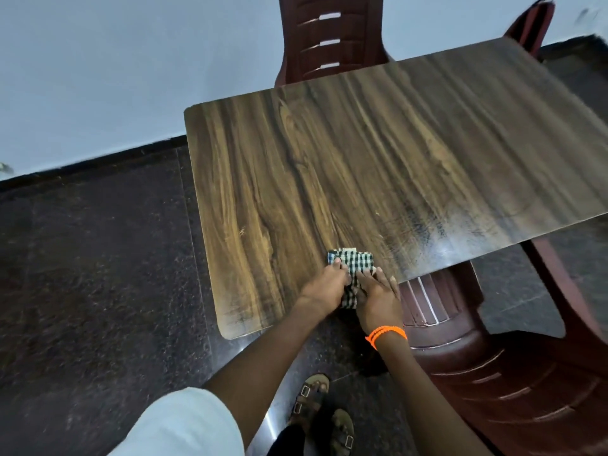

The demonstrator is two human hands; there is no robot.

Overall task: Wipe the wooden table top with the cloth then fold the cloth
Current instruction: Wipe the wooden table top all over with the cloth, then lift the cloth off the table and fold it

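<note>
A small green-and-white checked cloth [351,263] lies folded at the near edge of the wooden table top [362,166], with one end hanging over that edge. My left hand [325,284] presses on the cloth's left side with its fingers closed on the fabric. My right hand [378,297], with an orange bead band at the wrist, holds the cloth's right side. Both hands touch the cloth, and they hide its middle part.
A dark red plastic chair [332,37] stands at the far side of the table. Another red chair [493,366] stands to my right, partly under the table. The floor [98,274] is dark polished stone. My sandalled feet [324,413] are below.
</note>
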